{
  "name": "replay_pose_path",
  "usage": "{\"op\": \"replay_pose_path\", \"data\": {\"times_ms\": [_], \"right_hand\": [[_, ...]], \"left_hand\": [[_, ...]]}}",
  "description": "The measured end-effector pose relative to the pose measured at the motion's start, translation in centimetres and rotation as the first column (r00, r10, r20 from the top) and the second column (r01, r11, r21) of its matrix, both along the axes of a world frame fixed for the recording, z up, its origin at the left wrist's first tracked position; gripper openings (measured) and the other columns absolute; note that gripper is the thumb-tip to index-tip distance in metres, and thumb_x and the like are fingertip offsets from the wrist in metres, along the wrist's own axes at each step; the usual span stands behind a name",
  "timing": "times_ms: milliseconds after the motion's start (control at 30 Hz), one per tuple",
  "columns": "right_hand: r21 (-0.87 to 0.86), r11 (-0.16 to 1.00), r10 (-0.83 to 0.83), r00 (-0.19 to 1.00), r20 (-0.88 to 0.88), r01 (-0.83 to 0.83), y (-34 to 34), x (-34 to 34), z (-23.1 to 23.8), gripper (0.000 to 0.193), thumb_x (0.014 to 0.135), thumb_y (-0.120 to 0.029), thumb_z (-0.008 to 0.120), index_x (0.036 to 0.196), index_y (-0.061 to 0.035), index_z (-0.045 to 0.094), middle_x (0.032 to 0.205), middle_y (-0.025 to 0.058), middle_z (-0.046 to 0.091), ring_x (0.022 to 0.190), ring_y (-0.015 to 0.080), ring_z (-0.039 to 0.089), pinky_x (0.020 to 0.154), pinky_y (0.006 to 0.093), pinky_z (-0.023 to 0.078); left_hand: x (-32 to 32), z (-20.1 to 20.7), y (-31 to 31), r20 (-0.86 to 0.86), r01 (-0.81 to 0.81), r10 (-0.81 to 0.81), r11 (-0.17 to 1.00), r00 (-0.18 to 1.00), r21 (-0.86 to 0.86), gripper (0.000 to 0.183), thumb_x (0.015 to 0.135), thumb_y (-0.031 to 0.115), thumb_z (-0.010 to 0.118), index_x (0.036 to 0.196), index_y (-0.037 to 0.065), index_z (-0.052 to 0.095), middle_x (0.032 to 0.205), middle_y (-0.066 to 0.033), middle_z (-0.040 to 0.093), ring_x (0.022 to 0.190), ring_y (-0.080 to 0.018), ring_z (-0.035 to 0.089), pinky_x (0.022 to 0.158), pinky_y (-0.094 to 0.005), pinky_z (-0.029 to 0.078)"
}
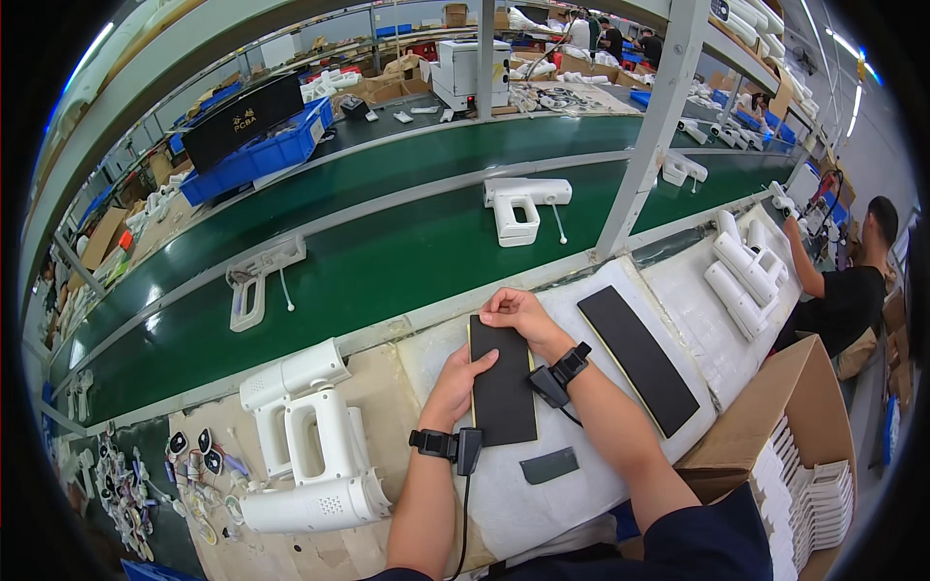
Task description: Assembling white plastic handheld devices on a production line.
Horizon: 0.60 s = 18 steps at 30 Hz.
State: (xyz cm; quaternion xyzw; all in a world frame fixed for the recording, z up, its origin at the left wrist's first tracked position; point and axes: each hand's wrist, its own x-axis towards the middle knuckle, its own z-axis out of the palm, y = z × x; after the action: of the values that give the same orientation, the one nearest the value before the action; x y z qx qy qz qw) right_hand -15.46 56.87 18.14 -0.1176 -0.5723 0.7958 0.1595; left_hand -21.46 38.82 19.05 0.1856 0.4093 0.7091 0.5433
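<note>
A black rectangular foam sheet [506,402] with a pale yellow edge lies in front of me on the white-covered bench. My left hand [457,384] holds it by its left side, thumb pressed on top. At its far edge my right hand [516,318] has its fingers pinched together on the upper corner; any small piece between those fingertips is hidden. A second, longer black foam sheet [639,360] lies to the right, beyond my right forearm. Nearer to me is a small dark green-black piece [549,466], flat on the covering.
White gun-shaped housings [325,436] lie at left, beside loose small parts with wires [203,465]. A green conveyor belt [387,261] runs behind, carrying a white housing [523,208]. A metal post [659,126] rises from the bench. At right, a carton [804,387] holds white parts; a co-worker [852,290] sits beyond.
</note>
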Motion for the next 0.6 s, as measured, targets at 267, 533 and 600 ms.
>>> {"op": "replay_pose_path", "data": {"times_ms": [267,533,600], "right_hand": [[-0.028,0.999,-0.019,0.999,0.051,0.021,0.2,-0.1,0.0,0.018,0.082,0.001,0.071,0.081,-0.0087,0.055,0.089,0.0045,0.067,0.085,0.0114,0.062,0.08,0.0245,0.049],[0.257,0.964,0.047,0.993,0.105,-0.072,-0.3,-0.5,0.7,0.014,0.088,-0.009,0.068,0.1,-0.0038,0.063,0.089,0.0025,0.066,0.083,0.0089,0.061,0.077,0.0229,0.048],[0.243,0.966,0.069,0.994,0.084,-0.087,-0.6,-0.4,1.1,0.018,0.088,-0.011,0.068,0.104,-0.0029,0.063,0.089,0.0021,0.066,0.083,0.0085,0.061,0.076,0.0228,0.048]], "left_hand": [[0.0,0.0,-0.1,0.004,-0.006,0.006,1.0,1.0,0.004,0.033,0.092,0.009,0.062,0.122,-0.001,0.052,0.109,-0.0078,0.063,0.094,-0.0153,0.064,0.084,-0.0289,0.052],[0.0,0.3,-0.2,0.026,-0.021,0.02,0.999,0.999,0.025,0.032,0.091,0.008,0.063,0.121,0.0,0.053,0.11,-0.0079,0.063,0.094,-0.0152,0.064,0.084,-0.0289,0.053],[-0.2,0.1,-0.3,0.02,0.004,-0.004,1.0,1.0,0.02,0.035,0.092,0.009,0.063,0.124,-0.001,0.052,0.113,-0.0079,0.062,0.099,-0.0156,0.062,0.087,-0.0292,0.051]]}}
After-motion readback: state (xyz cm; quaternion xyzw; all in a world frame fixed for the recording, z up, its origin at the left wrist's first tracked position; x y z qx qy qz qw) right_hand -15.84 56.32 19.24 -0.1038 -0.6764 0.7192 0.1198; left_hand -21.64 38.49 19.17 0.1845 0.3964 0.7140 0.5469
